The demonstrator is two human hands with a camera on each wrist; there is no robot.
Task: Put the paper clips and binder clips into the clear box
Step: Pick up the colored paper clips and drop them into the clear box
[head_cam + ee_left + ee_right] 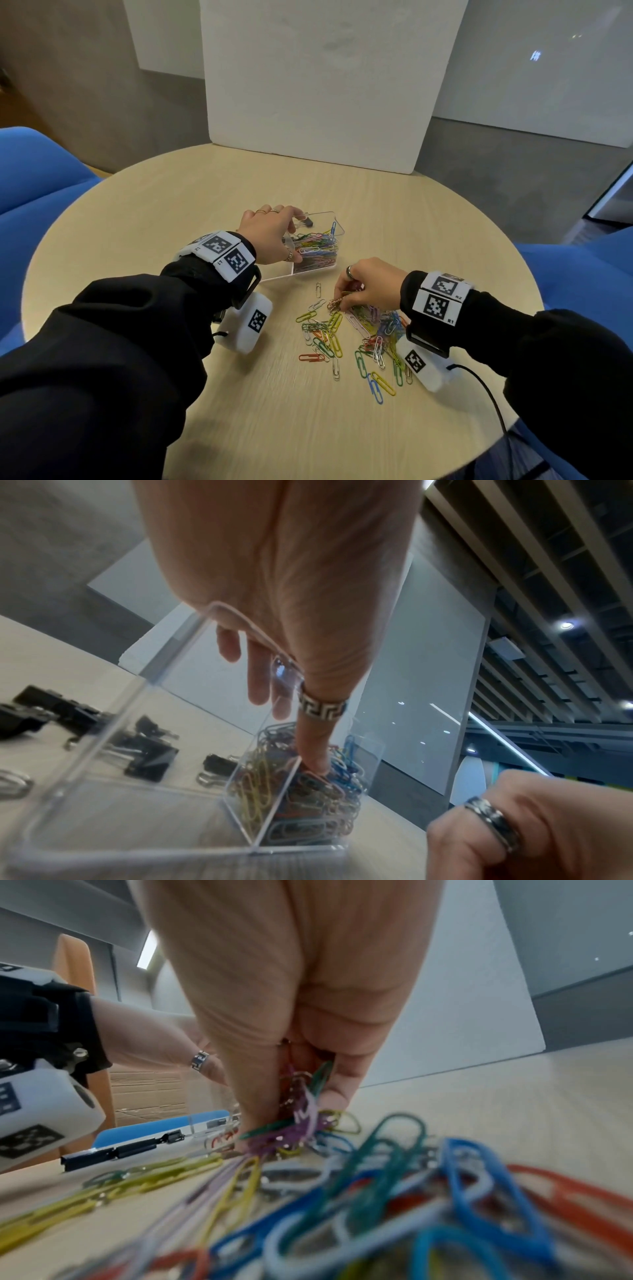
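The clear box (337, 228) stands mid-table, with a divider inside. Its right compartment is packed with coloured paper clips (317, 248). My left hand (289, 236) grips the box: the ringed thumb (316, 753) presses into those clips and the fingers curl over the far rim. Black binder clips (150, 761) lie beyond the box's left side, seen partly through its clear wall (103, 750). A loose pile of paper clips (359, 339) lies near the front right. My right hand (342, 303) pinches a small bunch of clips (294, 1118) at the pile's far edge.
The round wooden table (171, 212) has bare surface on the left and front. A white board (325, 85) stands upright at the back edge. Blue chairs (34, 171) flank the table on both sides. A black cable (486, 394) trails from the right wrist.
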